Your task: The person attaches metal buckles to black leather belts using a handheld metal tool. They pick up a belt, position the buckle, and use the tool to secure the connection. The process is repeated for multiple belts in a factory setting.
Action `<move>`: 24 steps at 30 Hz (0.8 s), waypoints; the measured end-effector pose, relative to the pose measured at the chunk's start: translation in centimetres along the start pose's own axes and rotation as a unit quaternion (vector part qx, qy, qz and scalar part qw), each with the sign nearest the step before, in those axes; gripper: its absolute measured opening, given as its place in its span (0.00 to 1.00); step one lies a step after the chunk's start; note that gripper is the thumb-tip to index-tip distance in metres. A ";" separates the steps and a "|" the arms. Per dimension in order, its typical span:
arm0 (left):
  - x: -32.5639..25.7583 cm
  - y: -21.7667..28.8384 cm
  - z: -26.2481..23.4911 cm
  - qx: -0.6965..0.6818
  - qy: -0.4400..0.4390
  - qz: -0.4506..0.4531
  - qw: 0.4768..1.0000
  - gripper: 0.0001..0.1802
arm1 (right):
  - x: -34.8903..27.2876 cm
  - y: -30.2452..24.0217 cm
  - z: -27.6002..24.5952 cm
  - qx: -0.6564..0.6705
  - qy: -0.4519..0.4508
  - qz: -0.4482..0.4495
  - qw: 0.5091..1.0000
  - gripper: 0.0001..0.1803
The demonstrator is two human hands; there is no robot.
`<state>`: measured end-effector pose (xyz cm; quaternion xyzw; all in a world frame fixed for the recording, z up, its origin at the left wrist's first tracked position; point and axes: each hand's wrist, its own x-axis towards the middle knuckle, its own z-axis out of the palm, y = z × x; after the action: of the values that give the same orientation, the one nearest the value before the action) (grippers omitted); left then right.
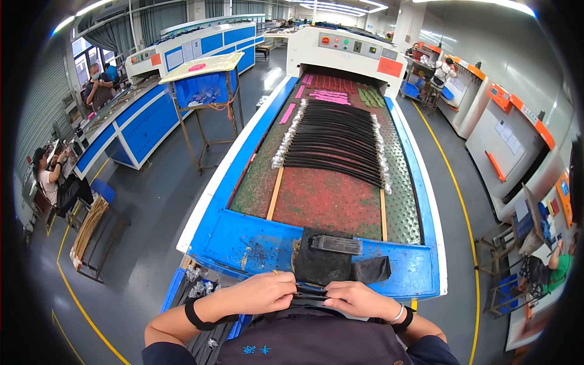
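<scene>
My left hand [267,293] and my right hand [360,298] are close together at the front edge of the blue machine table [255,234]. Between them is a short black strip [310,294], pinched by the fingers of both hands. Its exact kind is hard to make out. Just beyond lies a black cloth [316,267] draped over the table edge, bearing a flat, clear-topped case [336,244]. Farther up, long black strips [331,143] lie side by side across the red and green belt [322,201], their ends wrapped in clear plastic.
Pink strips [331,96] and green strips [370,98] lie near the machine's opening. A blue crate [173,291] with plastic-wrapped pieces stands at lower left. Left of the belt is a wheeled stand [204,70]. People sit at stations on both sides; orange-and-white machines [508,140] line the right.
</scene>
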<state>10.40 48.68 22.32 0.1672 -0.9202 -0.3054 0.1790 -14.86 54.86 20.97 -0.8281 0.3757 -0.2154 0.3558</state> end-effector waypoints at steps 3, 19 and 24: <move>-0.2 -0.1 -0.2 0.048 0.105 0.017 0.993 0.03 | 0.0 -0.2 -0.2 -0.008 0.033 -0.014 0.999 0.13; -3.6 3.4 -6.6 0.292 0.261 0.025 0.920 0.11 | -2.0 15.6 -1.5 -0.211 0.255 0.143 0.933 0.28; -4.2 3.8 -6.7 0.291 0.264 0.011 0.920 0.10 | -1.8 16.7 -0.8 -0.204 0.248 0.156 0.934 0.25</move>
<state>16.21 49.93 28.72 0.2766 -0.8896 0.0330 0.3619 -24.27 48.15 8.81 -0.7340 0.6123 -0.2749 0.1037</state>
